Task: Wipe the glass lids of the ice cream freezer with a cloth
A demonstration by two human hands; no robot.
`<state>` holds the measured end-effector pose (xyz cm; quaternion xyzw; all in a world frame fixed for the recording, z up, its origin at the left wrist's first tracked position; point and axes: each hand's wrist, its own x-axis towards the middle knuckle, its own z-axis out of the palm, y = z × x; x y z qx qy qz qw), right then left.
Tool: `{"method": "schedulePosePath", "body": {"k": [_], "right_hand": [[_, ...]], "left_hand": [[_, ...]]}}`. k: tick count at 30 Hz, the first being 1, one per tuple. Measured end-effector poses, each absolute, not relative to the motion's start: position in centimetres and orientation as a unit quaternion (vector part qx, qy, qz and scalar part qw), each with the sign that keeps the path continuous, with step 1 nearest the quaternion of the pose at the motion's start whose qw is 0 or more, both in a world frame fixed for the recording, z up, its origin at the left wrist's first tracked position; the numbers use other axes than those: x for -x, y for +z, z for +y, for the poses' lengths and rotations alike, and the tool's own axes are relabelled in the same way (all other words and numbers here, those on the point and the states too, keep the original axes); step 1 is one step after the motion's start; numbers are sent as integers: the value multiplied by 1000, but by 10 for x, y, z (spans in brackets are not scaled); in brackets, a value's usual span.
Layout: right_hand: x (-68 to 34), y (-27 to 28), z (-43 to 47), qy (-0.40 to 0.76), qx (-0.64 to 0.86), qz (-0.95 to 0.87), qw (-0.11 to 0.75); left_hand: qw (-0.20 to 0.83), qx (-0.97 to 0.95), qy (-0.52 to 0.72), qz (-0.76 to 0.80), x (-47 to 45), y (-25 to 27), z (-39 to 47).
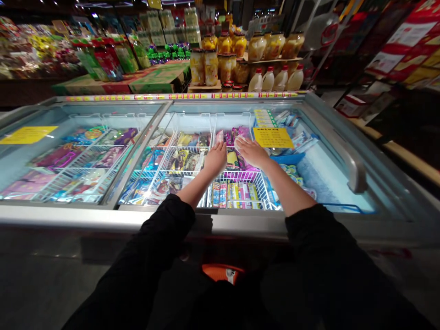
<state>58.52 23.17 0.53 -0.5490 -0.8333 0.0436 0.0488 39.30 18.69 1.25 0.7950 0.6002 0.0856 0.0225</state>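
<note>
- Your left hand point(216, 158) – fingers spread flat, grasping nothing, over the wire basket point(240, 176) in the chest freezer point(343, 151)
- Your right hand point(252, 151) just beside it, also flat – over purple packets point(237, 135)
- Yellow label point(273, 137) near the right hand, on the glass

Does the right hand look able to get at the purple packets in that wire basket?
Probably yes. The right hand already hovers over the purple packets in the wire basket, fingers spread. The freezer seems open on this side, with no glass lid visibly between them.
</note>
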Motion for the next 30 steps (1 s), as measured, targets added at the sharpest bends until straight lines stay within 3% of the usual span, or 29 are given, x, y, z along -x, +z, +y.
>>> {"method": "schedulePosePath", "body": {"k": [10, 20, 30], "right_hand": [[-607, -1, 208, 21, 578, -811, 85], [-623, -2, 156, 57, 477, -874, 69], [-599, -4, 170, 54, 525, -846, 78]], "left_hand": [[16, -799, 109, 591, -387, 5, 162], [26, -805, 114, 582, -386, 7, 162], [26, -807, 122, 577, -386, 6, 164]]}}
